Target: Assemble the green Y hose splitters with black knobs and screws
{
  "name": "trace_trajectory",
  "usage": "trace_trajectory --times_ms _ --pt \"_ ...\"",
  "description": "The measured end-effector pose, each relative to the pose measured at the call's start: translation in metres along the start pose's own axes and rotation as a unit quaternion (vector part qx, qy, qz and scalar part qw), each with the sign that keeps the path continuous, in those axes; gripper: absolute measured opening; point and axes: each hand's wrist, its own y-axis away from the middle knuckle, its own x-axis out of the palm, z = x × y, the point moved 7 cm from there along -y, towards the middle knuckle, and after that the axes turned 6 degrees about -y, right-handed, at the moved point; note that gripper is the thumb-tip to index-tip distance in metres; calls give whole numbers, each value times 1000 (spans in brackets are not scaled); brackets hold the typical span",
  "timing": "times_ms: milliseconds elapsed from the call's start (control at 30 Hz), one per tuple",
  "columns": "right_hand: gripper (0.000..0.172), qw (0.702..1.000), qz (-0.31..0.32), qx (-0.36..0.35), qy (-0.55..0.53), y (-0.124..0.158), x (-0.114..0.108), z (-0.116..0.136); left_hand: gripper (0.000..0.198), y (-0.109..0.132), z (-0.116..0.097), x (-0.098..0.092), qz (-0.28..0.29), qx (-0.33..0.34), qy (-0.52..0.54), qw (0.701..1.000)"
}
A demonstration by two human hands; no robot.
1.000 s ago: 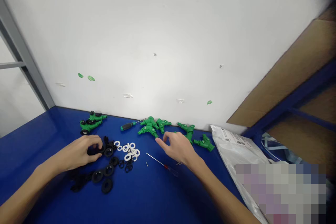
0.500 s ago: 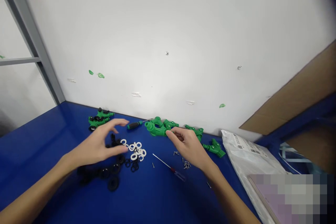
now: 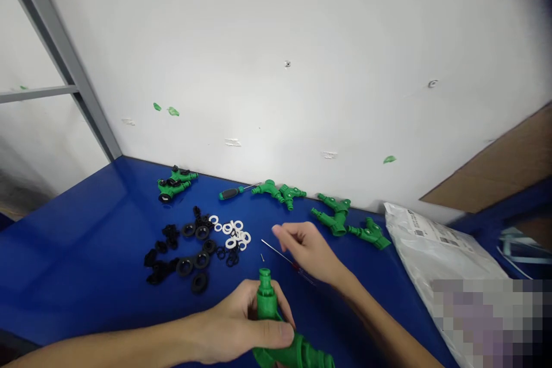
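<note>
My left hand (image 3: 245, 322) grips a green plastic Y-shaped hose connector (image 3: 267, 305) close to me at the bottom of the view, its lower end cut off by the frame. My right hand (image 3: 308, 250) hangs just over a thin red-handled screwdriver (image 3: 284, 257), with nothing visible in its loosely curled fingers. Beyond it lie white washers (image 3: 233, 236) and black rubber rings (image 3: 194, 253). Along the wall stand green connectors (image 3: 334, 215), with a black-handled screwdriver (image 3: 230, 193) and a green assembly fitted with black parts (image 3: 175, 187) further left.
The blue workbench (image 3: 73, 230) meets a white wall (image 3: 276, 69) at the back. A white plastic bag (image 3: 431, 241) lies at the right end, partly under a blurred patch. A grey metal frame (image 3: 64, 52) stands at the left, and brown board (image 3: 491, 172) shows at the right.
My left hand has come toward me, now holding a green connector. My right hand has drawn back from the green parts. The view has turned slightly, shifting the bench in the frame.
</note>
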Motion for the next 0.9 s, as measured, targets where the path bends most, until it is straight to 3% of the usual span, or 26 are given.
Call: trace_trajectory --times_ms 67,167,333,433,667,767,900 --pt "46 997 45 -33 57 -5 20 11 56 5 2 0 -17 -24 -20 999" --pt "12 976 111 -98 158 -19 47 33 62 9 3 1 2 -62 -22 998" --pt "35 933 219 -182 221 -45 86 50 68 12 9 2 41 -93 -64 993" --pt "35 901 264 -223 261 -51 105 54 67 11 9 1 37 -74 -63 995" --pt "33 903 255 -222 265 -51 99 65 52 6 0 11 104 10 57 993" --pt "32 906 252 -219 259 -49 95 64 47 3 0 10 108 23 61 992" --pt "33 905 262 -223 252 -48 104 61 46 3 2 5 91 22 41 995"
